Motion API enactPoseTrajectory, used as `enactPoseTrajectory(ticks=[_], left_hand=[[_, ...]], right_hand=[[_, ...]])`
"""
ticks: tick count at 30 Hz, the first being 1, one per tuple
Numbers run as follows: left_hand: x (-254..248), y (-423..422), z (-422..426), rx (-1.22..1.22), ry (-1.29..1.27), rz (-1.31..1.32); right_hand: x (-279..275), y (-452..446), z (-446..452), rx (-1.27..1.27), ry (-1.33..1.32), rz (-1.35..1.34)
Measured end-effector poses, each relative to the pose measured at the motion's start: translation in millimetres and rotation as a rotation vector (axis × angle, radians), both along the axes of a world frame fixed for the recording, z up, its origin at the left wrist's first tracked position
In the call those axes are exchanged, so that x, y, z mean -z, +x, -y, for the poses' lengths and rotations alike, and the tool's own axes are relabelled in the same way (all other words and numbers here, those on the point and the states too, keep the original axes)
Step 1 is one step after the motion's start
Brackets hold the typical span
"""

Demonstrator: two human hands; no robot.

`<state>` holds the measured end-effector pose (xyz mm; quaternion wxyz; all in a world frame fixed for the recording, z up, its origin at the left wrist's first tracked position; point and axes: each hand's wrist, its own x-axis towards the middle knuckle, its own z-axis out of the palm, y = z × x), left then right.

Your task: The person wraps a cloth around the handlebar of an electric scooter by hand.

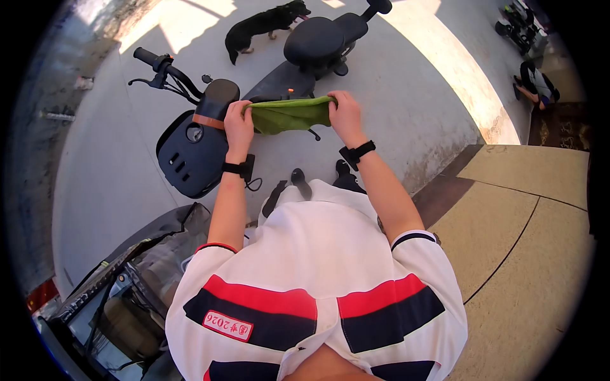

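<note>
A green cloth [286, 115] is stretched between my two hands in front of me, its lower edge hanging loose. My left hand [238, 127] pinches one top corner, and my right hand [347, 119] grips the other. Behind the cloth stands a dark electric scooter [270, 86] with a black seat [314, 46] and a handlebar grip [145, 56] to the left. Its dark front basket [190, 159] lies to the left of my left hand. The cloth hides part of the scooter's body; I cannot tell whether it touches it.
A black dog [257, 30] stands beyond the scooter. At lower left is another vehicle with a clear windshield [159, 263]. Tan stone slabs [502, 235] lie on the right. A person [537, 86] and a parked motorbike [522, 28] are at the far right.
</note>
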<state>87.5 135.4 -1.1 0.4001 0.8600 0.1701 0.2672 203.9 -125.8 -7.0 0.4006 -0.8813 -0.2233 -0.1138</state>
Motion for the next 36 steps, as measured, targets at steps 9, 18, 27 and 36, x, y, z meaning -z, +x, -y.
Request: enactPoseTrajectory(ticks=[9,18,27,36], left_hand=[[-20.6,-0.4,35.3,0.038,-0.141,0.126],[-120.2,7.1,81.4,-0.098,-0.128,0.386],[-259.6,-42.1,120.4,0.321,-0.105,0.935],[-337.1,-97.9,119.7,0.651,-0.486,1.456]], right_hand=[[13.9,24.9,5.3,-0.315,0.034,-0.035],[-24.9,51.2,32.8,-0.383,0.296,0.086],[-121.0,23.8,18.6,-0.711,0.541,0.051],[-167.2,-26.2,-26.6,-0.829,0.646,0.293]])
